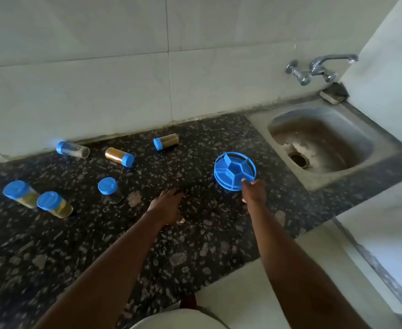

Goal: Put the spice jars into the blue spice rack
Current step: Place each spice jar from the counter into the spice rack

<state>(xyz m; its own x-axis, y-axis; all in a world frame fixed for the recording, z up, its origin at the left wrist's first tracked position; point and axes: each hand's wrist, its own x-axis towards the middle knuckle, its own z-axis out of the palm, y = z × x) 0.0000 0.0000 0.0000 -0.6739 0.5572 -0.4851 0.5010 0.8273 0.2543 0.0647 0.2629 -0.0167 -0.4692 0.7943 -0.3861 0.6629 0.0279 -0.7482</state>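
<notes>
The round blue spice rack point(234, 170) stands tilted on the dark granite counter point(195, 245), with no jars in its compartments. My right hand point(253, 192) grips its near rim. My left hand point(168, 205) hovers over the counter to the left, fingers apart and holding nothing. Several clear jars with blue lids are spread out on the left. Three stand upright: one at far left point(21, 193), one beside it point(54, 204) and one point(109, 189) nearer my left hand. Three lie on their sides by the wall: a nearly empty one point(73, 149), an orange-filled one point(119, 156) and a brown-filled one point(166, 141).
A worn steel sink point(323, 143) is set into the counter right of the rack, with a wall tap point(318, 67) above it. A tiled wall point(124, 79) runs along the back. The counter's front edge point(242, 264) drops to a pale floor.
</notes>
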